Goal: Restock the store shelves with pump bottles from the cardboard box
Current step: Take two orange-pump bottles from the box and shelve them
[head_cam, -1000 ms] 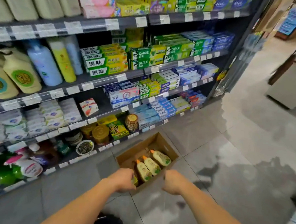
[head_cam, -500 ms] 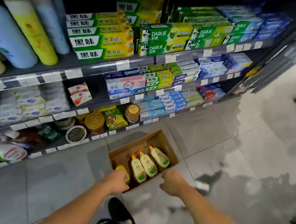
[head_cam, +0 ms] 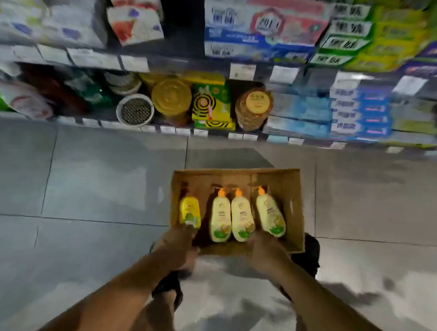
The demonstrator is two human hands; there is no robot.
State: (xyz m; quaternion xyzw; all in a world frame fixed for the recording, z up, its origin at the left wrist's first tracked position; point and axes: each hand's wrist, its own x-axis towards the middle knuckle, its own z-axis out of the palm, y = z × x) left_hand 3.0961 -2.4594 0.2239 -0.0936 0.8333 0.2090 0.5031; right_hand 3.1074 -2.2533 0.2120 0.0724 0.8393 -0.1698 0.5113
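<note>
Facing the shelves (head_cam: 222,68) at 12 o'clock, you look almost straight down on the tiled floor (head_cam: 74,190). The lower shelf carries tins, coil packs and cartons, all blurred; no pump bottles are readable there.

The cardboard box (head_cam: 296,200) sits open on the floor at the centre of view, just in front of the shelf base. This placement keeps the stock within reach of both arms while you bend.

Inside the box, four pump bottles lie on their sides with pumps toward 12 o'clock. Three cream bottles (head_cam: 241,219) lie side by side and touching. One smaller yellow bottle (head_cam: 189,211) lies apart at 9 o'clock of them. Lying flat keeps them from tipping.

Your left hand (head_cam: 176,244) is at the near rim at 7 o'clock of the box, below the yellow bottle. Your right hand (head_cam: 265,251) is at the near rim at 5 o'clock, at the base of the rightmost cream bottle. Blur hides the fingers; whether either hand is closed on a bottle or the rim cannot be determined.

Compared with half a second ago, the view has tilted down and squared to the shelf face, the upper shelves have left view, and both hands have advanced to the rim.
</note>
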